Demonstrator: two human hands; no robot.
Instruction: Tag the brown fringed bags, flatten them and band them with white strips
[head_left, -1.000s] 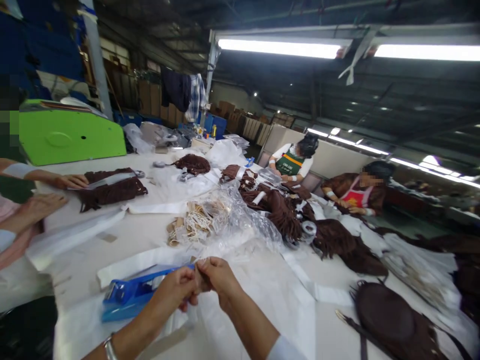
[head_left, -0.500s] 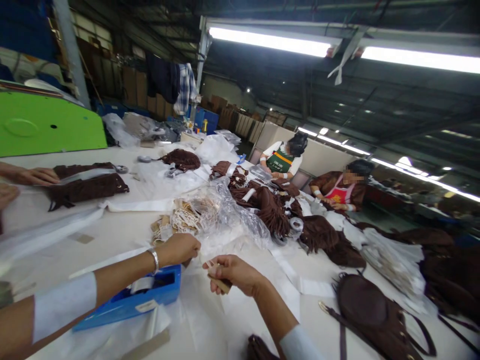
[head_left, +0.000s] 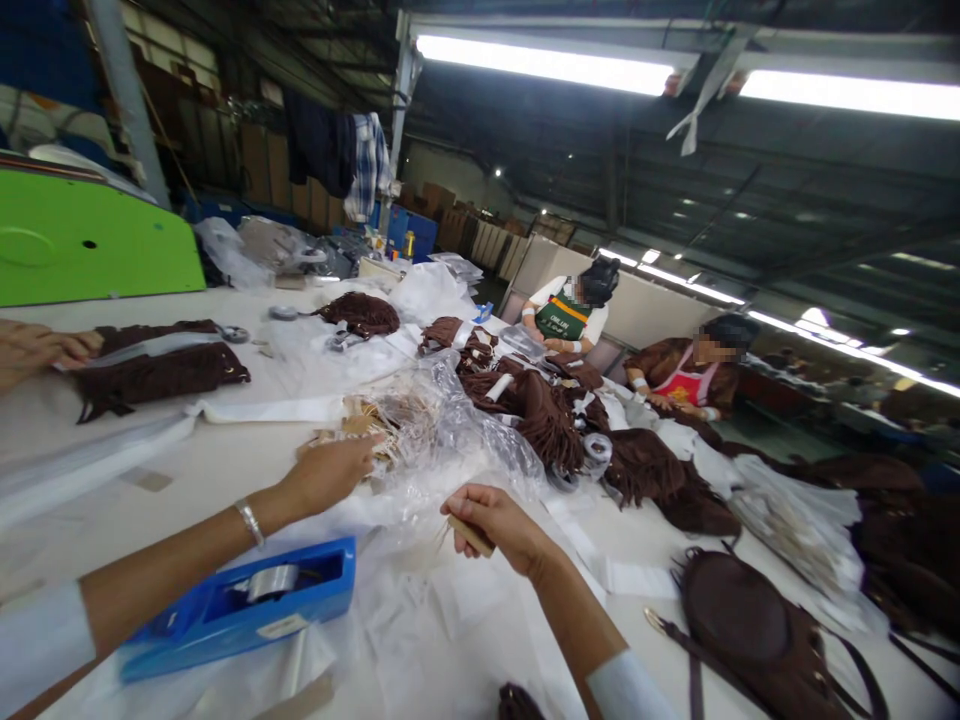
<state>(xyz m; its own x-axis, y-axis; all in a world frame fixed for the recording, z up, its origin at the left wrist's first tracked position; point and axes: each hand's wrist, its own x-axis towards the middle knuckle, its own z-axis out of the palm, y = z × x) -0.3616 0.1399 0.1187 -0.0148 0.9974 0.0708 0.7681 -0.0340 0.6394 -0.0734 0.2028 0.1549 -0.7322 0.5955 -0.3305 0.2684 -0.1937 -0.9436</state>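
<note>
Right hand (head_left: 487,522) is clamping its grip on 1 tan tag (head_left: 474,537), long axis slanting from fingertips back toward the wrist. The tag pile (head_left: 401,420) is lying farther out and left; the left hand (head_left: 334,478) is sitting nearer, right at its edge. Can't tell if those fingers are pinching anything tbh.

Single view from the wearer's head, facing forward and down over a table (head_left: 225,465), left hand (head_left: 330,475) and right hand (head_left: 484,520) close in the lower middle, two co-workers (head_left: 564,318) farther off, room slanting down rightward, bright lamp (head_left: 547,67) along the top.
</note>
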